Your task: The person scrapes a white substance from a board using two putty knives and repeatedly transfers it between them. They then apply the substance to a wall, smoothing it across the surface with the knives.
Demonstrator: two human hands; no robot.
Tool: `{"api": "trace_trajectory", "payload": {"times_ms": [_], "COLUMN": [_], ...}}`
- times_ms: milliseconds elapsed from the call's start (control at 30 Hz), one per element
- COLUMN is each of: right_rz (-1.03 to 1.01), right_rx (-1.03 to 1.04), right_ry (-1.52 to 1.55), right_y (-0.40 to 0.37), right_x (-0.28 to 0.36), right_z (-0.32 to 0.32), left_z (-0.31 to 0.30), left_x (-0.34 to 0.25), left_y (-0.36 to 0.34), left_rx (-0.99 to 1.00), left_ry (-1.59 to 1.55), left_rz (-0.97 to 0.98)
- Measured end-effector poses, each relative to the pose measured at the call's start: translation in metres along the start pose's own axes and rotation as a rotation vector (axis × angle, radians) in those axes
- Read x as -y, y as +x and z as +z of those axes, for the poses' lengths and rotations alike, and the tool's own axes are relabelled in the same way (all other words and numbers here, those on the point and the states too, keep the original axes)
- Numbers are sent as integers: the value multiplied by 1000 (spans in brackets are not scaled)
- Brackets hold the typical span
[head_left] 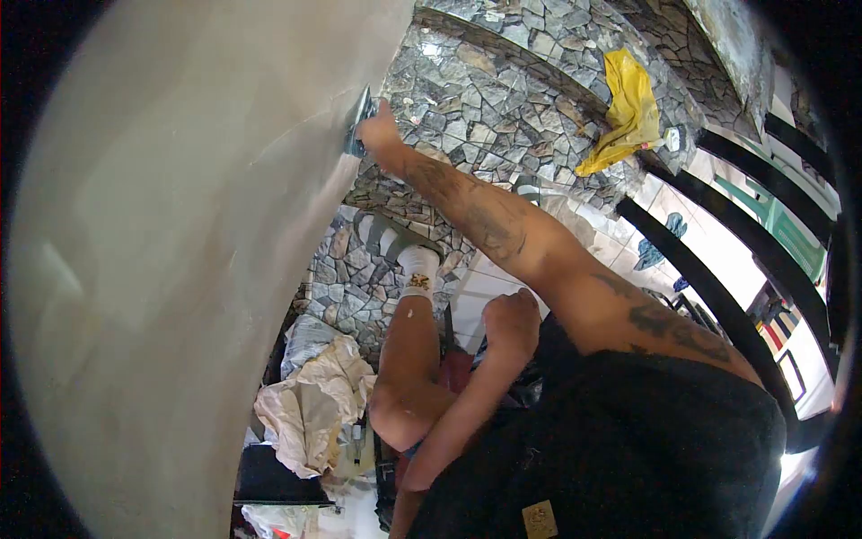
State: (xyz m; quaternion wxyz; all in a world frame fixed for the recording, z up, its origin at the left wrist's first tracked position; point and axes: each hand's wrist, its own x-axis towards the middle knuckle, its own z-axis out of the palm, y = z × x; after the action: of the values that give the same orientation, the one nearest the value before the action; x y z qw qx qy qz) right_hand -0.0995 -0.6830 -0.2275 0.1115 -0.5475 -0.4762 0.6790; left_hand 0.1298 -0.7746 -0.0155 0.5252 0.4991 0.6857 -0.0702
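My right hand (382, 136), at the end of an outstretched tattooed arm, grips a plastering trowel (360, 119). Its dark blade lies against the edge of a smooth, grey-beige wall (189, 198). Faint ridges and streaks mark the wall's coated surface. Much lower, my left hand (512, 325) is bent back near my body, above my bare knee (400, 418). Its fingers are curled closed, and whatever they may hold is hidden from this view.
Steps faced with broken grey stone (485, 99) curve past the wall. A yellow cloth or bag (626, 112) lies on them. Black railing bars (700, 278) run along the right. Crumpled cream sheeting (314, 404) is heaped at lower left. Beyond the bars stands a green plastic chair (781, 229).
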Motion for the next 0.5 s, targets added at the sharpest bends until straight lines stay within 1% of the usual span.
{"api": "trace_trajectory", "payload": {"times_ms": [33,100,167,200,233,300,367,400,467,500], "right_rz": [-37,-150,-103,2,106,-51,-138,-148,-101,-45], "right_rx": [8,106,154,153,153,112,78,65,71,90], "right_ry": [4,-48,-36,1,40,19,3,-2,-40,-73], "right_y": [0,-3,-5,-32,-49,-50,-54,-62,-82,-97], "right_x": [-4,-9,-13,31,58,43,40,49,67,91], "right_z": [1,2,1,-8,-13,-4,4,5,2,-6], "left_z": [-2,-8,-13,-14,-15,-17,-13,-7,7,7], "left_x": [-1,-2,0,0,0,0,1,2,6,6], "left_y": [0,-1,-3,-3,-2,0,3,5,7,7], "left_rx": [-6,-31,-68,-49,-32,6,49,19,-39,-80], "left_ry": [-3,-1,7,-1,-9,-5,18,33,64,-10], "left_rz": [-19,-33,-25,-25,-26,-23,-14,2,36,28]}}
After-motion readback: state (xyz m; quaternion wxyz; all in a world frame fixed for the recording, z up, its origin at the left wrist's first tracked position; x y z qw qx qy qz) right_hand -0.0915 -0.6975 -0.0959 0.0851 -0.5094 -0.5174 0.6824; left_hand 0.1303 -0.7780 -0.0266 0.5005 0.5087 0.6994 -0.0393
